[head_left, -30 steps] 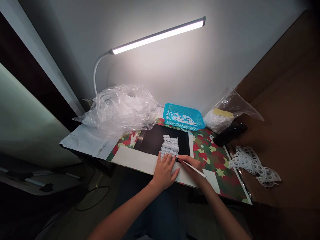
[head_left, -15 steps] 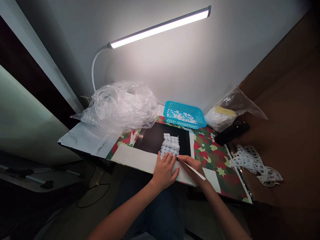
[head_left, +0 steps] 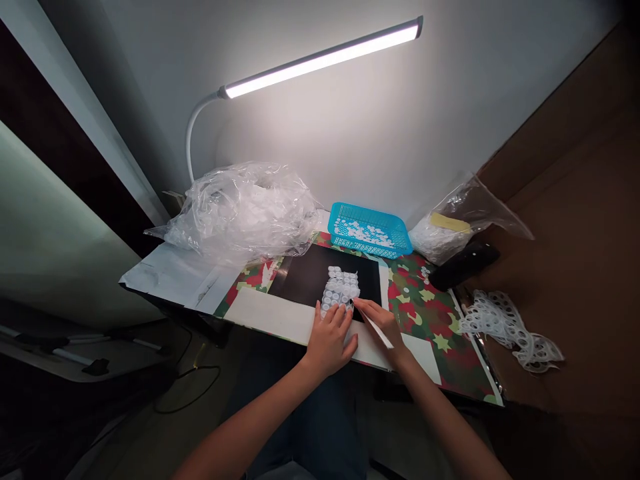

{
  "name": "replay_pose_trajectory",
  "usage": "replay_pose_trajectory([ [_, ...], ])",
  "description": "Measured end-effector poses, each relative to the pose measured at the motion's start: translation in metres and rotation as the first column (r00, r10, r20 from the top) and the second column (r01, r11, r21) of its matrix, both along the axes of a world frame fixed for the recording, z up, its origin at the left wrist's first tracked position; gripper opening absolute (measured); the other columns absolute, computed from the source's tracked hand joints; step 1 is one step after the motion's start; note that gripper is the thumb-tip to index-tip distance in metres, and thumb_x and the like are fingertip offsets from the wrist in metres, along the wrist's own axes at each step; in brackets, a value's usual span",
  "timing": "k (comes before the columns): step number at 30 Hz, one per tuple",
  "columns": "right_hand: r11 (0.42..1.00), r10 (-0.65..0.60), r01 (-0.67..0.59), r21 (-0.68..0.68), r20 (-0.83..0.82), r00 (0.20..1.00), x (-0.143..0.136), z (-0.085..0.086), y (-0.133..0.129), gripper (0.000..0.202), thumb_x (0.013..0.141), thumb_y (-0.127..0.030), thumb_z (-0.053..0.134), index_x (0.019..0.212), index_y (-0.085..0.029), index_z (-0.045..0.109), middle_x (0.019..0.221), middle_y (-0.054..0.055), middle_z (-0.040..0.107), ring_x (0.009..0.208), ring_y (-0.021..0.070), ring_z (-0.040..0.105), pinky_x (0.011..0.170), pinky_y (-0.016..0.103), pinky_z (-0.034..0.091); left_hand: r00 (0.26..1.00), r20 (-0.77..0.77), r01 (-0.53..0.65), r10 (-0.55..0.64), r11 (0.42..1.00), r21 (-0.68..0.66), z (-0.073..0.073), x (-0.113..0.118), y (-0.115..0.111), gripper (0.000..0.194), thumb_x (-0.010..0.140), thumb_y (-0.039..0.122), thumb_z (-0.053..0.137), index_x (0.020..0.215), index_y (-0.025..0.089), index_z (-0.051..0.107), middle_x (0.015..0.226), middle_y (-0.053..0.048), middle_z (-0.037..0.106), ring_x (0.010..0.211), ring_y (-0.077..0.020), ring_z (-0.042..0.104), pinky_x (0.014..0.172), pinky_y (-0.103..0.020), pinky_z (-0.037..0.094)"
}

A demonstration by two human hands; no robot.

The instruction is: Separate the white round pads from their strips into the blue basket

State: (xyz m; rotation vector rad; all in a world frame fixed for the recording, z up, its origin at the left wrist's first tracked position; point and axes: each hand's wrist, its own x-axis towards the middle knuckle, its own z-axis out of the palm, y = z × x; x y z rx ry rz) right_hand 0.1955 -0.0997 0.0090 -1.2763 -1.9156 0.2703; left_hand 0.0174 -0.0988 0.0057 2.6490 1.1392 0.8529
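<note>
A: What does my remote view show on the table (head_left: pixel 470 367)?
B: I see, rear left, a bag (head_left: pixel 245 213); rightward, a basket (head_left: pixel 404 243) containing pieces (head_left: pixel 367 233), then a second bag (head_left: pixel 440 245); before the basket, a mat (head_left: pixel 300 275) bearing rows of discs (head_left: pixel 343 280).

"What's lost around the left hand (head_left: pixel 329 339)?"
"It hides the near end of the white discs (head_left: pixel 343 283); markings on them are too small to read."
"And at the right hand (head_left: pixel 385 319)?"
"Its fingers cover part of the white stick (head_left: pixel 381 335), whose dark tip (head_left: pixel 351 302) is too tiny to identify."
"Beyond the left hand?"
"The big plastic bag (head_left: pixel 245 213) hides the foot of the lamp (head_left: pixel 323 61), and its folds obscure the contents."
"Nearer than both hands?"
"The forearms (head_left: pixel 260 420) run off the bottom edge."
</note>
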Motion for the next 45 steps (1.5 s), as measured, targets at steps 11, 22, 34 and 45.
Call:
replay_pose_trajectory([
  [11,0.988,-0.151,0.149,-0.030,-0.145,0.978,-0.001,0.034,-0.010,0.013,0.088,-0.028,0.055,0.093,-0.021,0.066,0.085,0.004,0.070,0.076,0.0195,0.068,0.068,0.031,0.057,1.000,-0.016,-0.012,0.012,1.000,0.006,0.000,-0.001,-0.002,0.046,0.090,0.038,0.040,0.129,0.016,0.048,0.129,-0.011,0.054,0.122,-0.0276,0.044,0.108,-0.059,0.016],
  [22,0.995,0.025,-0.040,-0.092,-0.161,0.987,-0.011,0.019,-0.007,0.016,0.087,-0.031,0.056,0.086,-0.021,0.068,0.092,0.006,0.070,0.085,0.0208,0.068,0.074,0.033,0.057,1.000,0.001,-0.003,0.003,1.000,0.021,-0.006,-0.002,-0.002,0.046,0.089,0.035,0.042,0.126,0.009,0.050,0.130,-0.015,0.054,0.126,-0.0269,0.042,0.110,-0.050,0.022],
  [34,0.993,0.060,-0.070,-0.094,-0.111,0.992,-0.008,0.008,-0.009,0.017,0.090,-0.030,0.051,0.094,-0.022,0.066,0.097,0.007,0.069,0.091,0.0220,0.067,0.080,0.036,0.055,1.000,0.003,0.015,-0.015,1.000,0.027,-0.003,-0.002,-0.002,0.043,0.087,0.031,0.043,0.124,0.009,0.052,0.129,-0.016,0.054,0.126,-0.0278,0.044,0.108,-0.048,0.027],
  [45,0.996,0.073,-0.074,-0.044,-0.022,0.997,-0.012,0.013,0.007,0.021,0.093,-0.029,0.046,0.094,-0.022,0.065,0.096,0.007,0.067,0.089,0.0192,0.066,0.079,0.032,0.055,1.000,0.010,0.020,-0.020,0.999,0.035,-0.002,-0.002,-0.001,0.046,0.086,0.031,0.044,0.124,0.007,0.052,0.129,-0.016,0.055,0.125,-0.0268,0.045,0.110,-0.046,0.027],
])
